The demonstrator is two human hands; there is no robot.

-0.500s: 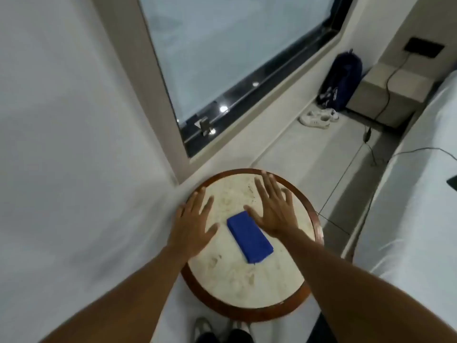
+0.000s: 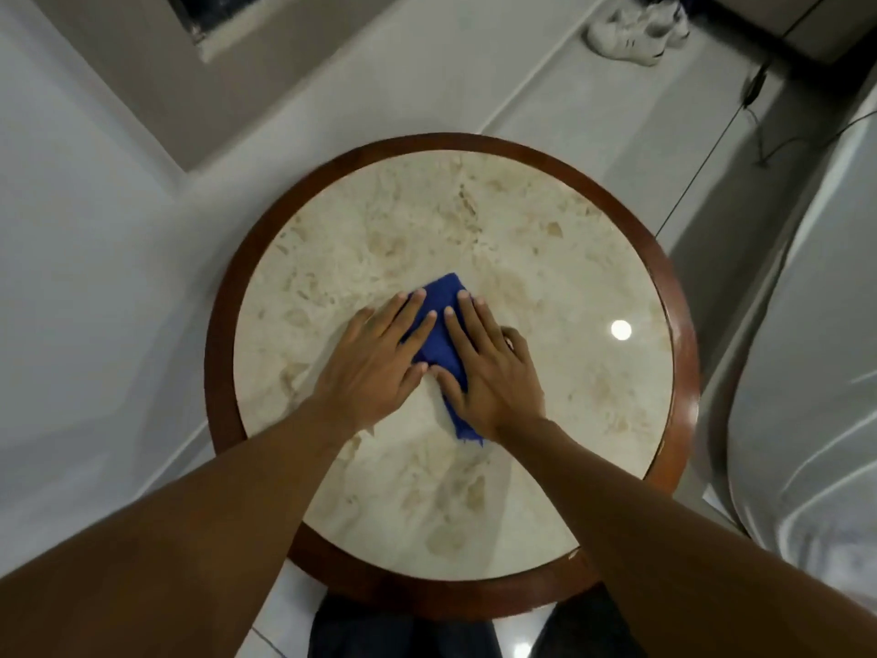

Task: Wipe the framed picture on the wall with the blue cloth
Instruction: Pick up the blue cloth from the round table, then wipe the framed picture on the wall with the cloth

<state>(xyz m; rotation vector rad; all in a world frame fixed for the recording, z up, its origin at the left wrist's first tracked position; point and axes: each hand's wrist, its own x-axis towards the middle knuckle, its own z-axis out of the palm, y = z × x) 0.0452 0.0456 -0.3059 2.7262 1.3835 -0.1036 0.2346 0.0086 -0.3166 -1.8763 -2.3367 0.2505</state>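
Note:
The blue cloth [image 2: 440, 325] lies folded near the middle of a round marble table top with a dark wooden rim [image 2: 223, 325]. My left hand [image 2: 375, 368] lies flat with its fingertips on the cloth's left side. My right hand [image 2: 491, 372] lies flat over the cloth's right side and covers much of it, its thumb at the cloth's near edge. Only the far corner, a strip between the hands and the near tip of the cloth show. Neither hand is closed around it. No framed picture is in view.
A white wall [image 2: 71, 277] stands to the left, with the window's lower corner [image 2: 199, 26] at the top. White shoes [image 2: 626, 35] sit on the floor beyond the table, near a black cable [image 2: 702, 178]. A white-sheeted bed [image 2: 807, 372] runs along the right.
Both hands have moved inward from the table top beside the cloth onto the cloth itself. The view has tilted down and closer, so the window has dropped almost out of sight.

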